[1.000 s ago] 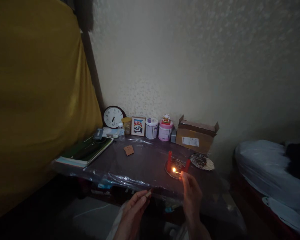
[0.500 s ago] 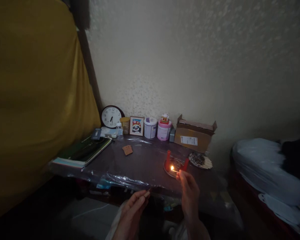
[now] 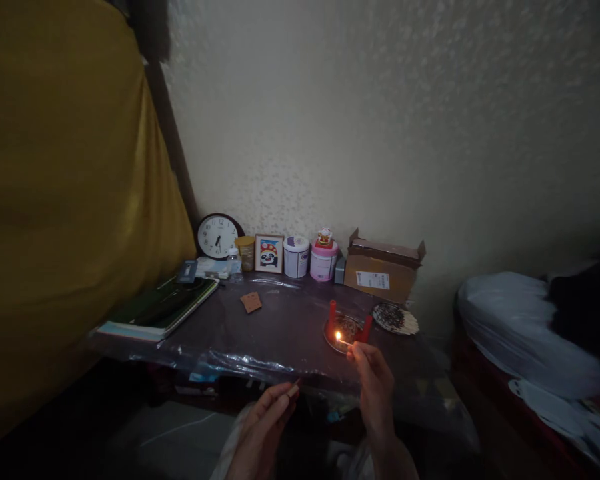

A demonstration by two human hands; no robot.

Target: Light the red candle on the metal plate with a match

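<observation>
The right hand is pinching a burning match between its fingertips, and the flame is glowing at the round dish, near the upright red candle. The left hand is gripping a small object, which I cannot clearly identify, near the front table edge.

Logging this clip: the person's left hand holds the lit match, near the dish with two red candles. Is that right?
Not quite: the head view shows the lit match in the right hand; the left hand pinches a small object instead. The match is indeed near the dish with two red candles.
</observation>
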